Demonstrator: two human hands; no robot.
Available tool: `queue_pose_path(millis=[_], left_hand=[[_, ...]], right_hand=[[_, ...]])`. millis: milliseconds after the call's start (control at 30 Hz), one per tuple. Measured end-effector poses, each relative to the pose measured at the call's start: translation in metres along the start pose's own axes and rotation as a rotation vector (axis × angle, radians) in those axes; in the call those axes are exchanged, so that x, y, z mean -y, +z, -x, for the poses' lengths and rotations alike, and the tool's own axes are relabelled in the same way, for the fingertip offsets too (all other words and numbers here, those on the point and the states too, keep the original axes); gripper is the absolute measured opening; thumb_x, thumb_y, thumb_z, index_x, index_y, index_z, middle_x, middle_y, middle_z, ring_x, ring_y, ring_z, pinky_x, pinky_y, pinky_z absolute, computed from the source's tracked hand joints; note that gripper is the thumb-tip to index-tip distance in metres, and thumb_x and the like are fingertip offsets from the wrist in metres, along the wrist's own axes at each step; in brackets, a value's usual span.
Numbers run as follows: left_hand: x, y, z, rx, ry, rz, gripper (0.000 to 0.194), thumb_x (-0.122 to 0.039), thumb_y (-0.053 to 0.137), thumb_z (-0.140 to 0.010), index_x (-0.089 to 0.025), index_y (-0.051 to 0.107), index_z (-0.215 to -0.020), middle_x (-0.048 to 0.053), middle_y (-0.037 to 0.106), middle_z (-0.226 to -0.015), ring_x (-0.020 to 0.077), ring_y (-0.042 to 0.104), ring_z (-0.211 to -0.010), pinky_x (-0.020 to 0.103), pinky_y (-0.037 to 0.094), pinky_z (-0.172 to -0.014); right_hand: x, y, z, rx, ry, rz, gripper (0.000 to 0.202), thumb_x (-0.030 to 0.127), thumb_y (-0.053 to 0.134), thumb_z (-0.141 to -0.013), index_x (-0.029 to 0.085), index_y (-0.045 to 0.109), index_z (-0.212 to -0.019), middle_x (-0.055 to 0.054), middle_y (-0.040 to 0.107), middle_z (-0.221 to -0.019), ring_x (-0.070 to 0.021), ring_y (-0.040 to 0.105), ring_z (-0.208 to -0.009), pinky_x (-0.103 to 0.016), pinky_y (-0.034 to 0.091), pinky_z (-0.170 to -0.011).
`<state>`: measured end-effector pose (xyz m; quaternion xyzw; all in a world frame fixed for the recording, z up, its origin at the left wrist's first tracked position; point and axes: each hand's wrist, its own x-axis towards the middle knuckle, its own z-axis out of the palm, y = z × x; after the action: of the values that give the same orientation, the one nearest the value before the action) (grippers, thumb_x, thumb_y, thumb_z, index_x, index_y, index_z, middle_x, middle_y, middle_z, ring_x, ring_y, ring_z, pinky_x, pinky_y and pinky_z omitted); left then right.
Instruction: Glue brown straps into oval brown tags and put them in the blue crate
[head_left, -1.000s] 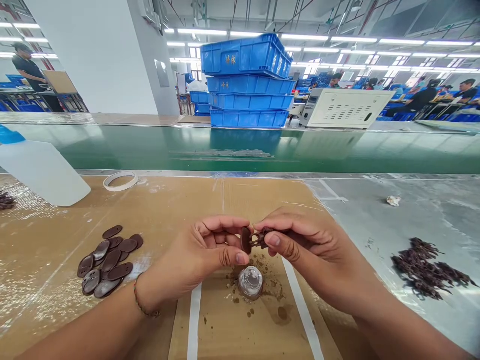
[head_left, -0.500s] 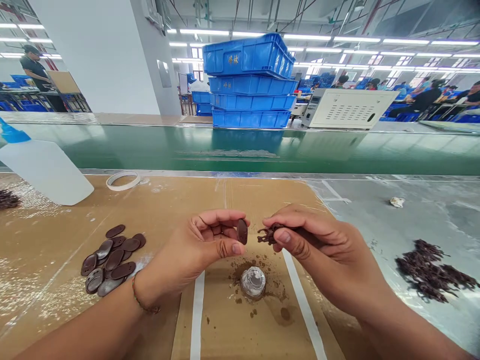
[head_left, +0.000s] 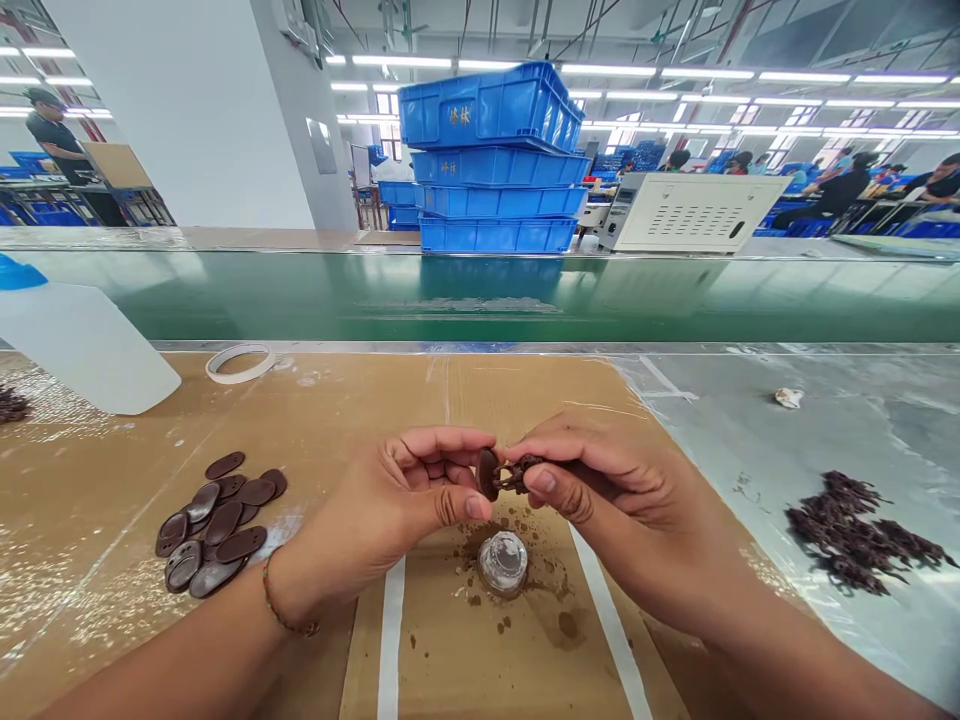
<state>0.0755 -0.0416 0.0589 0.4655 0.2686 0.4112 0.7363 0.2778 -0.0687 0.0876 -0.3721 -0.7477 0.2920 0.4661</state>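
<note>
Between the fingertips and thumb of my left hand [head_left: 420, 485] a dark brown oval disc [head_left: 487, 474] stands on edge. My right hand [head_left: 592, 485] pinches a small dark brown branched piece [head_left: 517, 474], its prongs pointing left. The prong tips meet the disc's face, or nearly so; I cannot tell whether they are fixed in it. Below both hands sits a small round clear pot [head_left: 503, 562] with whitish content, ringed by brown splashes. Several similar oval discs [head_left: 223, 522] lie heaped left of my left wrist. A pile of dark branched pieces [head_left: 859, 535] rests far right.
Brown cardboard [head_left: 337, 390] covers the bench, with white tape strips [head_left: 611, 620] on it. At left are a white bottle [head_left: 97, 340] and a tape roll [head_left: 241, 376]. A green belt [head_left: 300, 300] runs behind, with stacked blue crates [head_left: 499, 170] beyond. People sit in the background.
My right hand has moved left, bringing the branched piece up to the oval disc. The disc has turned slightly in my left hand. The whole view has shifted a little.
</note>
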Motion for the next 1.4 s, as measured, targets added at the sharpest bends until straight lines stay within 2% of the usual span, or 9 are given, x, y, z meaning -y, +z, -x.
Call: queue_pose_path(millis=[267,500,767,900,1100,1400], left_hand=[[0.0,0.001,-0.001,-0.017,0.003,0.02,0.035,-0.013,0.088,-0.068,-0.023,0.078,-0.099,0.002,0.074,-0.091,0.0081,0.066,-0.08,0.017,0.056,-0.076],[-0.001,0.005,0.001,-0.03,-0.002,0.047,0.034,-0.012,0.089,-0.066,-0.023,0.079,-0.097,0.002,0.075,-0.093,0.0082,0.067,-0.08,0.017,0.058,-0.076],[-0.002,0.004,0.0,-0.029,0.018,0.046,0.034,-0.01,0.088,-0.066,-0.024,0.079,-0.095,0.001,0.077,-0.092,0.0072,0.068,-0.078,0.014,0.057,-0.074],[-0.001,0.005,-0.001,-0.045,0.012,0.033,0.035,-0.009,0.089,-0.064,-0.024,0.08,-0.094,0.001,0.077,-0.089,0.0081,0.069,-0.077,0.014,0.057,-0.073],[-0.003,0.006,-0.001,-0.067,-0.001,-0.018,0.023,-0.014,0.086,-0.069,-0.024,0.081,-0.09,0.002,0.075,-0.075,0.0078,0.067,-0.067,0.015,0.056,-0.068],[0.002,0.006,-0.001,-0.116,-0.027,-0.075,0.019,-0.02,0.089,-0.066,-0.025,0.081,-0.082,0.001,0.074,-0.068,0.0081,0.066,-0.062,0.015,0.054,-0.065]], right_hand=[[0.001,0.001,0.0,0.034,-0.016,0.056,0.026,0.013,0.066,-0.094,0.032,0.075,-0.109,0.003,0.072,-0.092,-0.0099,0.067,-0.084,-0.022,0.053,-0.075],[-0.003,0.004,0.006,0.038,0.036,0.024,0.025,0.017,0.064,-0.096,0.034,0.073,-0.113,0.003,0.071,-0.098,-0.0112,0.066,-0.091,-0.024,0.052,-0.079],[-0.001,0.007,0.008,0.008,0.102,0.019,0.021,0.02,0.064,-0.097,0.033,0.074,-0.11,0.002,0.071,-0.096,-0.0123,0.067,-0.088,-0.025,0.052,-0.075],[0.0,0.009,0.008,-0.019,0.111,0.011,0.019,0.021,0.066,-0.095,0.032,0.075,-0.108,0.001,0.07,-0.09,-0.0128,0.066,-0.082,-0.025,0.052,-0.071],[0.002,0.01,0.006,-0.004,0.106,0.016,0.017,0.021,0.067,-0.094,0.031,0.078,-0.102,0.002,0.066,-0.078,-0.0107,0.062,-0.07,-0.023,0.048,-0.063],[0.01,0.008,0.002,0.045,0.217,-0.129,0.016,0.028,0.066,-0.095,0.026,0.081,-0.092,0.0,0.063,-0.07,-0.0112,0.058,-0.065,-0.023,0.049,-0.062]])
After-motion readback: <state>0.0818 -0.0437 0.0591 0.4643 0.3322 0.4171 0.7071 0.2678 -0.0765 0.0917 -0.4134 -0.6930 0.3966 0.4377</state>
